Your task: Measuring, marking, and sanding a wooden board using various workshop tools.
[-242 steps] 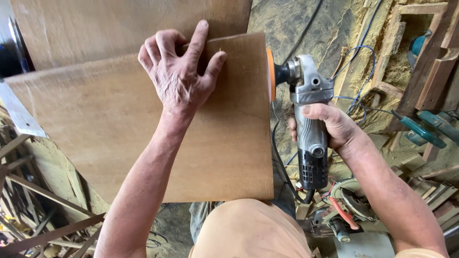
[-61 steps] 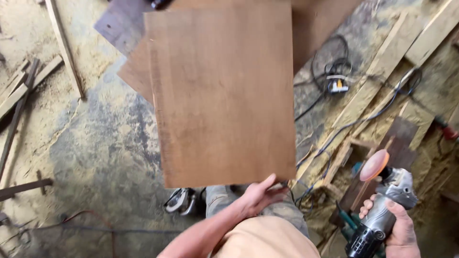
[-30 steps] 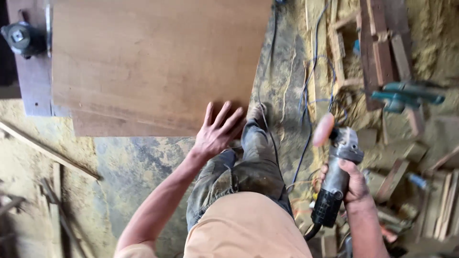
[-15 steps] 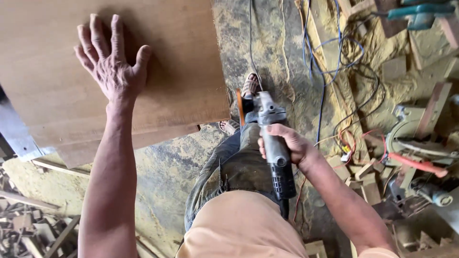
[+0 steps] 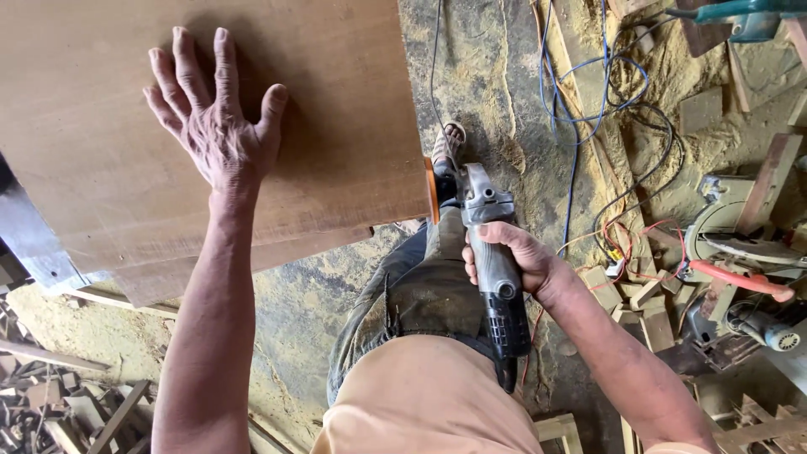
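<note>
Closest to me, the right hand (image 5: pixel 514 256) has its fingers wrapped tight around the grey and black angle grinder (image 5: pixel 492 269), body pointing away from the person, above the person's trouser leg. The orange sanding disc (image 5: pixel 430 190) at its front end sits right at the near corner edge of the plywood sheet (image 5: pixel 336 109), touching or as good as. Further out, the left hand (image 5: pixel 217 126) lies flat on top of that sheet, palm down, fingers spread wide, thumb out to the side. A second board (image 5: pixel 210 265) pokes out underneath. Past the grinder, a sandalled foot (image 5: pixel 448 145) stands on the sawdusty floor (image 5: pixel 496 76), with blue cables (image 5: pixel 580 109) looping off to the right.
</note>
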